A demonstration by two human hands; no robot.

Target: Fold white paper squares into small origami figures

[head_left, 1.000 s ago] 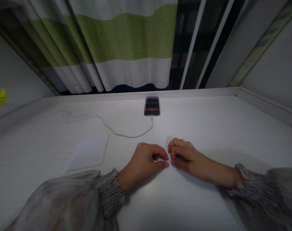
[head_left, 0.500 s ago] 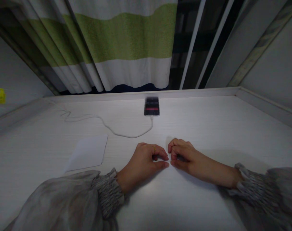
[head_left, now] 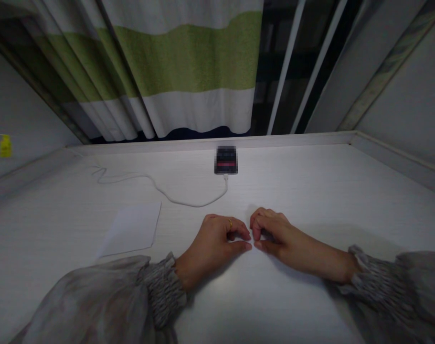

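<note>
My left hand (head_left: 217, 239) rests on the white table (head_left: 310, 191) with its fingers curled in and a gold ring on one finger. My right hand (head_left: 272, 232) lies just to its right, fingers curled too. The thumb tips of both hands nearly meet at the middle. Whether anything small sits between the fingertips cannot be made out. Grey gathered sleeves cover both forearms.
A white sheet of paper (head_left: 131, 228) lies to the left of my left hand. A small dark device (head_left: 226, 160) stands at the back, with a white cable (head_left: 160, 188) running left from it. A green and white striped curtain (head_left: 181, 67) hangs behind the table. Raised rims edge the table's sides.
</note>
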